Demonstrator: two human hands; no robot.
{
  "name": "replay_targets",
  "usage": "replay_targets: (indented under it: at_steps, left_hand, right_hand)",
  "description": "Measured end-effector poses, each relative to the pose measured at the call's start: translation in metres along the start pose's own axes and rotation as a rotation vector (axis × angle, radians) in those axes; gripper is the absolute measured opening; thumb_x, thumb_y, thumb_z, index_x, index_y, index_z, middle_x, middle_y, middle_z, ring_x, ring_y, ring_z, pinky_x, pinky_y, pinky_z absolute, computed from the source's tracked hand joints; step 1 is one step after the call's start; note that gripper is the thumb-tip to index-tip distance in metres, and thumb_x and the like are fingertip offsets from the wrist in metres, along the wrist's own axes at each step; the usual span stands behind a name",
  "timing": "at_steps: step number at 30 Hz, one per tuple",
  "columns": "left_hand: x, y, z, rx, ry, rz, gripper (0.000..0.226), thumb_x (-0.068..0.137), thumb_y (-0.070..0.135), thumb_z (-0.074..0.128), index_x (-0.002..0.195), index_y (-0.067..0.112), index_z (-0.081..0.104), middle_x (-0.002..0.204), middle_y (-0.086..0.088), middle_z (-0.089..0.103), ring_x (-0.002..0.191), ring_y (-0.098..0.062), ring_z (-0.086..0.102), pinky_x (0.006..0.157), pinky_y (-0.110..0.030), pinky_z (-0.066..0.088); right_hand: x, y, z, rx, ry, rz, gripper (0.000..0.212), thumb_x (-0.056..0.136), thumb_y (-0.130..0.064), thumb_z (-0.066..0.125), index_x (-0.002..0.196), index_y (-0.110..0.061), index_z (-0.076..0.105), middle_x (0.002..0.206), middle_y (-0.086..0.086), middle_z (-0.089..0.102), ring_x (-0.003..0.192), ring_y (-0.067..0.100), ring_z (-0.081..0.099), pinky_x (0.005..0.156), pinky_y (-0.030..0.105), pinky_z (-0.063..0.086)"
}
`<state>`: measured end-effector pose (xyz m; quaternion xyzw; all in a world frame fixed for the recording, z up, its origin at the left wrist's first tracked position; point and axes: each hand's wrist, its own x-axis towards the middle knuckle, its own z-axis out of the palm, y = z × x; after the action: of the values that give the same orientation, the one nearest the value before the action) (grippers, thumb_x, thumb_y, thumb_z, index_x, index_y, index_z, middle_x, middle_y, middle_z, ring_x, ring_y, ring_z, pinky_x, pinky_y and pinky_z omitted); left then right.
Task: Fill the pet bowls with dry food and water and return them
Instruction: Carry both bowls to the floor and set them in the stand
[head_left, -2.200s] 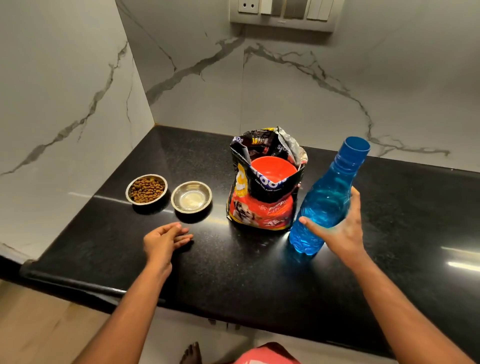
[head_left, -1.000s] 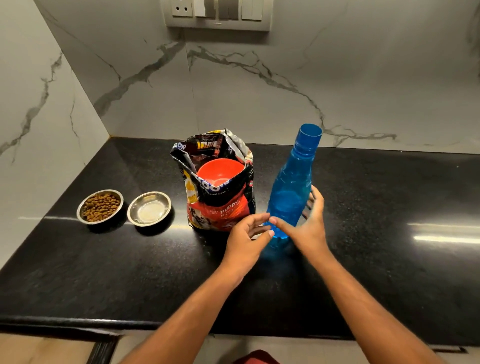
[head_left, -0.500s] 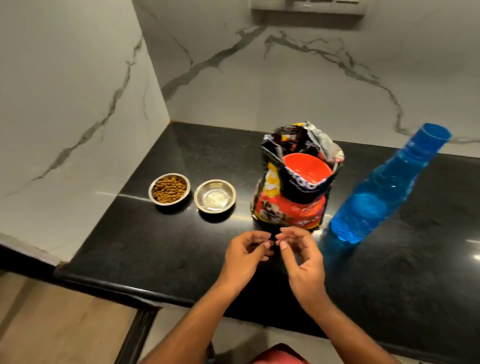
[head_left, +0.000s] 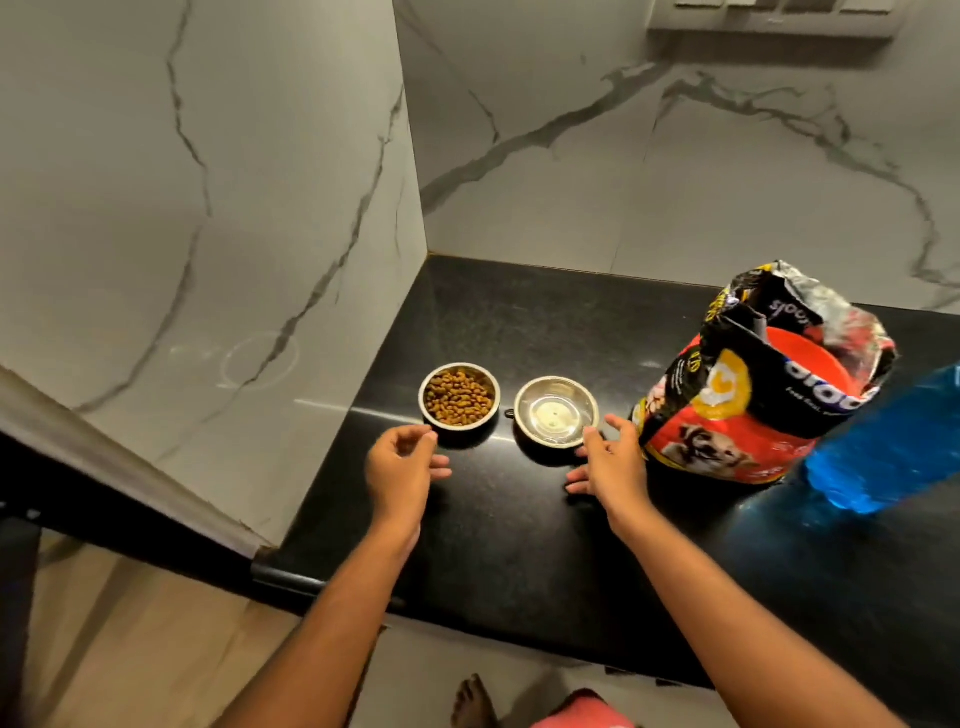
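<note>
So both hands are open and empty: left hand (head_left: 400, 467) just short of the kibble bowl (head_left: 459, 396), right hand (head_left: 610, 462) nearly touching the water bowl (head_left: 556, 411). Bowls sit side by side, one straight ahead of each hand.

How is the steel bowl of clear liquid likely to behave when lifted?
The water bowl looks rigid, thin steel, so probably light. It is shallow and open, so its contents may slop if tilted. The smooth rim could be slippery for the right hand.
</note>
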<state>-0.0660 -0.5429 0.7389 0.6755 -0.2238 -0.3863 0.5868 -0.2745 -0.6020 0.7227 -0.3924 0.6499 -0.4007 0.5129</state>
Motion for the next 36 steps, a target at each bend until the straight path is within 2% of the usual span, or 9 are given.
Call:
replay_targets:
  at_steps: [3,5,7,11,17,22,29,36]
  left_hand:
    - [0.03,-0.001,-0.009,-0.02,0.09,-0.02,0.026,0.09,0.006,0.061,0.115,0.008,0.054,0.09,-0.005,0.061,0.076,-0.018,0.065,0.058,-0.028,0.059]
    - [0.045,0.0,-0.01,-0.034,0.045,-0.061,0.04,0.092,0.006,0.059,0.13,0.004,0.045,0.092,-0.002,0.059,0.079,-0.021,0.066,0.059,-0.028,0.061]
    - [0.054,0.002,-0.008,-0.02,-0.009,-0.083,0.044,0.093,0.006,0.057,0.135,0.0,0.042,0.097,-0.006,0.059,0.074,-0.021,0.066,0.056,-0.026,0.06]
    - [0.069,0.005,-0.002,0.045,-0.076,-0.098,0.037,0.094,0.009,0.057,0.129,-0.002,0.051,0.106,-0.021,0.064,0.067,-0.022,0.068,0.051,-0.023,0.058]
    - [0.077,0.005,0.003,0.082,-0.124,-0.156,0.026,0.093,0.009,0.058,0.119,0.001,0.06,0.102,-0.02,0.068,0.071,-0.025,0.071,0.061,-0.029,0.062]
    - [0.082,0.007,0.006,0.091,-0.139,-0.161,0.03,0.092,0.008,0.061,0.12,0.0,0.058,0.106,-0.021,0.067,0.074,-0.027,0.072,0.055,-0.027,0.06]
    - [0.083,0.011,0.009,0.143,-0.143,-0.162,0.03,0.089,0.003,0.063,0.119,-0.001,0.06,0.103,-0.02,0.068,0.064,-0.023,0.072,0.05,-0.023,0.058]
    - [0.083,0.012,0.008,0.164,-0.127,-0.155,0.028,0.088,0.0,0.063,0.115,-0.003,0.062,0.1,-0.021,0.069,0.058,-0.02,0.071,0.049,-0.022,0.058]
  right_hand:
    - [0.005,-0.009,0.008,0.004,0.003,0.046,0.036,0.101,-0.022,0.044,0.136,-0.017,0.039,0.081,0.013,0.063,0.048,0.023,0.059,0.037,0.027,0.05]
    - [0.006,-0.015,0.012,-0.009,0.016,0.051,0.029,0.102,-0.019,0.041,0.13,-0.018,0.044,0.074,0.013,0.061,0.046,0.023,0.057,0.036,0.026,0.048]
    - [0.006,-0.017,0.012,-0.037,0.034,0.045,0.027,0.102,-0.017,0.039,0.128,-0.016,0.046,0.071,0.013,0.06,0.043,0.021,0.056,0.034,0.024,0.046]
    - [0.011,-0.015,0.013,-0.113,0.052,0.029,0.028,0.1,-0.013,0.037,0.126,-0.014,0.048,0.071,0.013,0.062,0.04,0.019,0.055,0.034,0.024,0.043]
    - [0.016,-0.013,0.012,-0.159,0.051,0.001,0.029,0.1,-0.013,0.04,0.127,-0.013,0.05,0.07,0.013,0.063,0.042,0.019,0.057,0.037,0.026,0.046]
    - [0.018,-0.011,0.011,-0.191,0.064,-0.04,0.029,0.097,-0.007,0.04,0.122,-0.011,0.055,0.064,0.011,0.061,0.039,0.015,0.056,0.036,0.023,0.045]
    - [0.023,-0.009,0.011,-0.207,0.057,-0.087,0.026,0.094,-0.004,0.045,0.116,-0.009,0.059,0.059,0.014,0.062,0.04,0.017,0.06,0.038,0.026,0.05]
    - [0.025,-0.007,0.011,-0.23,0.054,-0.11,0.026,0.091,-0.001,0.046,0.111,-0.009,0.061,0.055,0.012,0.061,0.037,0.015,0.058,0.036,0.025,0.047]
